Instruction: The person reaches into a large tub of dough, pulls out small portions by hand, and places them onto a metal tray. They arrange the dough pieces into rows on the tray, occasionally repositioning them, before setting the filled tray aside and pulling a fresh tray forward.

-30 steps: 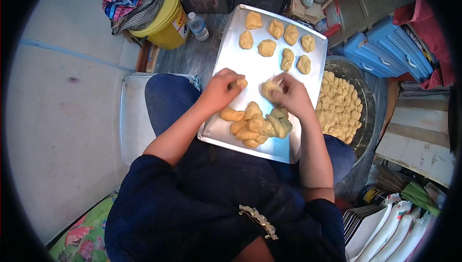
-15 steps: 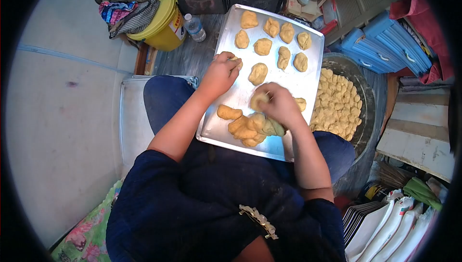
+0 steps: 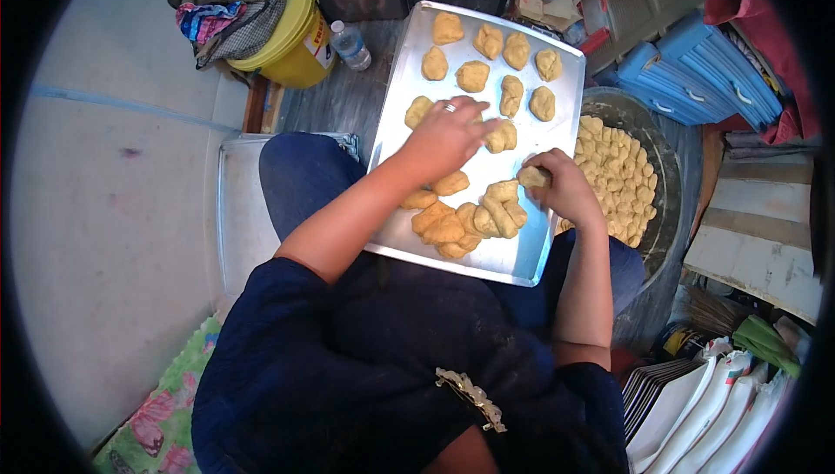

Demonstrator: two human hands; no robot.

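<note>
A metal baking tray (image 3: 417,243) rests across my lap, with dough pieces in rough rows on its far part. My left hand (image 3: 445,136) reaches over the middle of the tray, palm down and fingers apart. Its thumb is by a dough piece (image 3: 502,136), perhaps touching it; what lies under the palm is hidden. My right hand (image 3: 570,189) is closed on another dough piece (image 3: 532,176) near the tray's right edge. Close to me lies a heap of dough lumps (image 3: 439,224), with a folded lump (image 3: 503,210) on its right side.
A dark round basin (image 3: 668,213) full of dough pieces stands right of the tray. Beyond the tray are a water bottle (image 3: 350,46) and a yellow bucket (image 3: 300,39) with cloths on top. Another metal tray (image 3: 239,230) lies at left; blue drawers (image 3: 696,74) stand at right.
My left hand has let go of a dough piece at the tray's left side and moved right. My right hand has moved right, from above the heap to a dough piece near the edge.
</note>
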